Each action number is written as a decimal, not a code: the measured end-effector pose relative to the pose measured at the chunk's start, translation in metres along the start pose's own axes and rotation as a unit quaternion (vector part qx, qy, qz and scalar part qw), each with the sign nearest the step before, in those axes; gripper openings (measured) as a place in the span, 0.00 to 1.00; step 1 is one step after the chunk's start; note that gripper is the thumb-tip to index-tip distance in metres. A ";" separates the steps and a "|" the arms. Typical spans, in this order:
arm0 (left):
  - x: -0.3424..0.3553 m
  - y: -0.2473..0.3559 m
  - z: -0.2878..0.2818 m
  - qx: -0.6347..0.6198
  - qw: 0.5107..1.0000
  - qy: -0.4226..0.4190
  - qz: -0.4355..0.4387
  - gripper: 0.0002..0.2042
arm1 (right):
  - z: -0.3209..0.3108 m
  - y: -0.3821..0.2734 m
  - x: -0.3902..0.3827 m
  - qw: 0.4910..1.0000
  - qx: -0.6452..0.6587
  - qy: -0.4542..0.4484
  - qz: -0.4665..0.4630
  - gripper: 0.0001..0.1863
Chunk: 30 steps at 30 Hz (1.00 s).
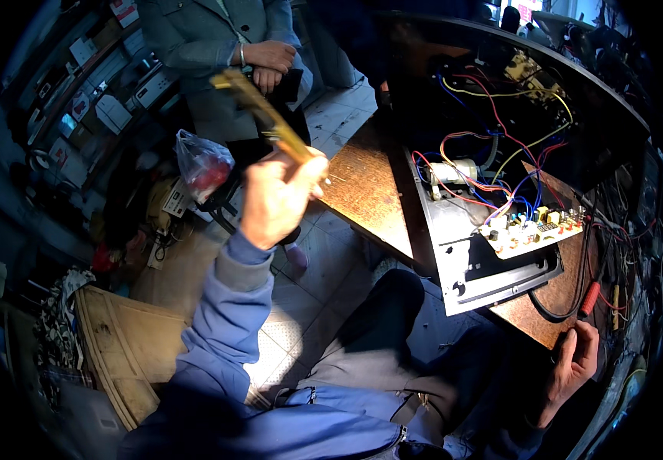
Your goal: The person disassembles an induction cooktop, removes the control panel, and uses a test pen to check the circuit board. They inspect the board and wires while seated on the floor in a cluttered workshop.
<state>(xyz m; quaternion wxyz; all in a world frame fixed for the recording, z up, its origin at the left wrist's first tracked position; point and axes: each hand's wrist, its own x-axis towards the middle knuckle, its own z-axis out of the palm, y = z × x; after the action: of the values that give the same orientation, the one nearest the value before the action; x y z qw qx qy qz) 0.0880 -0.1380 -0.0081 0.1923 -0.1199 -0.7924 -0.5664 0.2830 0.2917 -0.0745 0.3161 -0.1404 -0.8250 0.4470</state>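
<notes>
My left hand (276, 198) is raised in the middle of the view, closed around a long, thin yellow-brown strip (270, 123). The strip slants up and away to the left, blurred, and its exact kind cannot be made out. My right hand (573, 368) rests at the near right edge of the wooden bench, its fingers loosely bent and apart with nothing visible in them. Just beyond its fingertips lies a red-handled tool (590, 299). An opened appliance (435, 253) on the bench shows a lit circuit board (534, 234), a pale cylindrical part (454, 170) and loose coloured wires.
A person (220, 46) stands opposite with hands folded. The wooden bench (370, 176) carries the appliance, and tangled cables (615, 230) crowd its right side. A clear plastic bag (202, 165) with something red is at the left, near a wooden panel (128, 345).
</notes>
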 end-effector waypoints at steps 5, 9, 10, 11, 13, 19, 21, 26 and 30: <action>0.004 -0.013 0.007 0.034 0.997 -0.046 -0.048 0.08 | 0.004 0.000 0.002 0.999 -0.023 0.022 -0.037 0.07; 0.001 -0.007 -0.004 -0.006 1.000 -0.021 -0.011 0.11 | 0.006 -0.004 0.000 0.999 -0.024 0.019 -0.043 0.06; 0.002 -0.014 0.002 0.016 0.999 -0.045 -0.026 0.11 | 0.004 -0.003 0.001 0.999 -0.031 0.014 -0.036 0.06; 0.002 -0.018 0.003 0.038 0.996 -0.070 -0.042 0.11 | 0.004 -0.003 0.002 0.999 -0.037 0.009 -0.030 0.06; 0.001 -0.010 0.002 -0.004 1.000 -0.015 -0.006 0.10 | 0.005 -0.005 0.001 0.999 -0.028 0.014 -0.030 0.06; 0.005 -0.012 0.008 0.025 0.999 -0.027 -0.014 0.09 | 0.004 -0.008 0.000 1.000 -0.002 0.007 0.000 0.06; 0.001 -0.001 -0.004 -0.031 0.999 0.014 0.020 0.10 | 0.001 -0.006 0.001 1.000 0.000 -0.002 0.012 0.06; 0.007 -0.014 -0.001 0.024 0.996 -0.072 -0.038 0.10 | 0.002 -0.007 0.001 1.000 0.003 -0.006 0.021 0.06; -0.008 0.004 0.002 -0.096 0.990 -0.078 -0.061 0.12 | 0.003 -0.017 0.001 1.000 -0.021 -0.011 -0.002 0.06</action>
<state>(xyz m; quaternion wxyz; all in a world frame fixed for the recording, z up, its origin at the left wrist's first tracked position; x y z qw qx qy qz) 0.0962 -0.1346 -0.0085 0.0828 -0.1328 -0.7529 -0.6392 0.2812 0.2810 -0.0615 0.3049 -0.1405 -0.8380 0.4301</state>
